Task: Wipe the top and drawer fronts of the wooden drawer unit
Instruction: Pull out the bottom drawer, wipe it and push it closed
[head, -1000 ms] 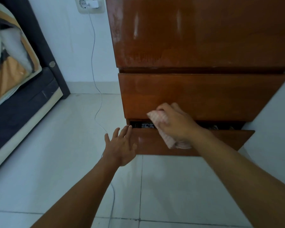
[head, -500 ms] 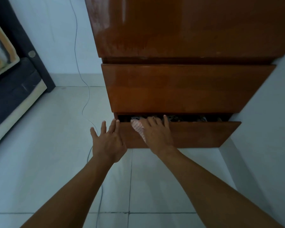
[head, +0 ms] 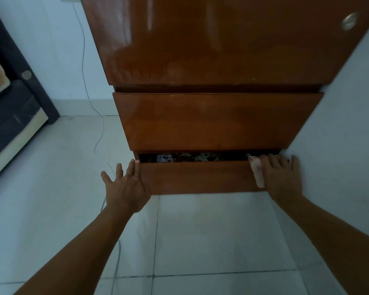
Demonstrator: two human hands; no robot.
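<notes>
The wooden drawer unit [head: 217, 50] fills the view from centre to 12 o'clock, its bottom drawer [head: 196, 177] slightly ajar. At that drawer front's 9 o'clock end the left hand [head: 126, 188] rests with fingers [head: 132, 169] spread, and at its 3 o'clock end the right hand [head: 282, 179] presses the cloth [head: 257, 174] flat under straight, slightly parted fingers reaching over the top edge. A push from both hands would likely slide the drawer shut and nip those fingertips against the middle drawer [head: 211, 120], and the unpinched cloth could slip to the floor [head: 200, 241].
</notes>
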